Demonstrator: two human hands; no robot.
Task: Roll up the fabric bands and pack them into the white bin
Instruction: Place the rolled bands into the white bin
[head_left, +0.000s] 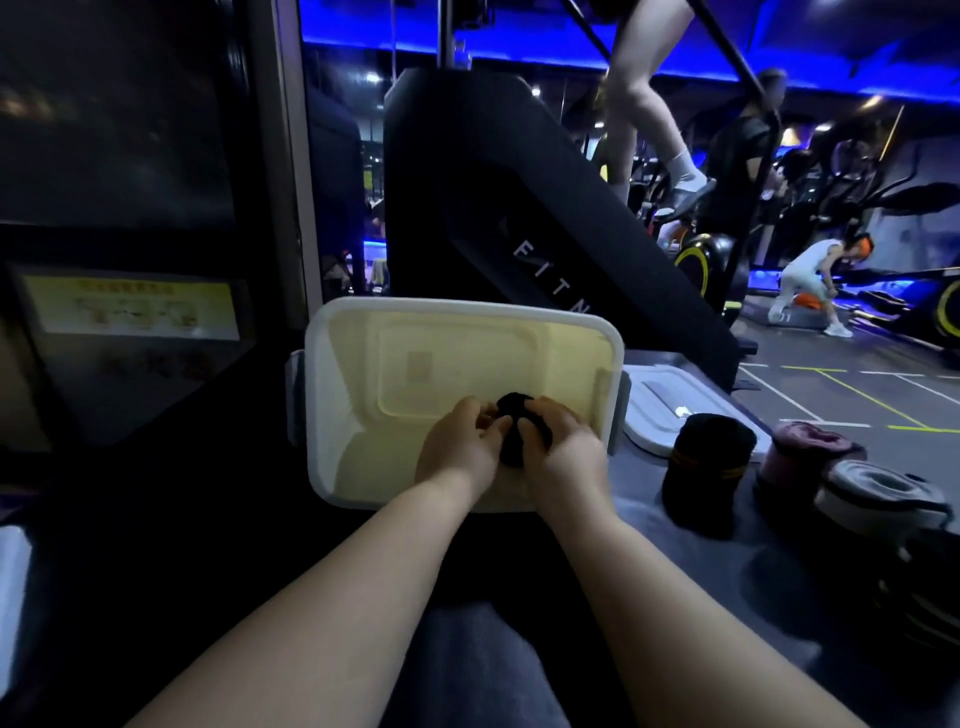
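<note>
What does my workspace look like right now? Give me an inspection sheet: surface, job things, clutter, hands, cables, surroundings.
Surface: dark table, dimly lit.
Job's things: white bin open, nothing else seen inside; rolled black band held in or just above it, cannot tell which; black roll, pink roll and grey roll stand right of the bin.
Clutter: lid lies flat beside the bin's right side.
Hands: left hand and right hand both grip the black band.
Cables: nothing seen.
Surroundings: black gym machine behind the bin; people exercising further back.
</note>
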